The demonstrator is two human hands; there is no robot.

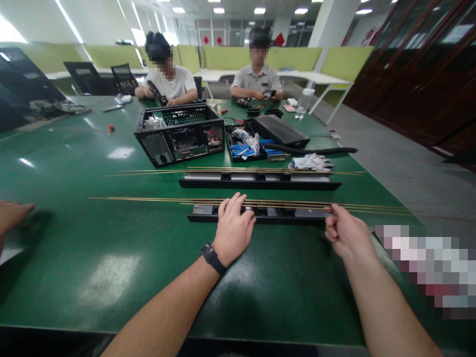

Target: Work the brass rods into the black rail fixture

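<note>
Thin brass-coloured rods [290, 204] lie lengthwise over the nearer black rail [301, 219], which has a grey inner face and dark blocks. My left hand [234, 225], with a black band on its wrist, rests over the rail's left half. Its fingers stretch across the rods, thumb apart. At the rail's right end my right hand [347, 229] is closed, thumb and forefinger pinching a brass rod; how many rods are in the pinch cannot be made out. Behind lies a second, similar black rail [260, 184] with more thin rods [167, 172] along it.
An opened black computer case [156, 144] stands beyond the rails, beside a black tray [238, 157] with blue-and-white gloves [247, 144]. More gloves [312, 162] touch the rear rail. Two people sit across the green table [74, 238]. Another person's hand [15, 214] reaches in at left.
</note>
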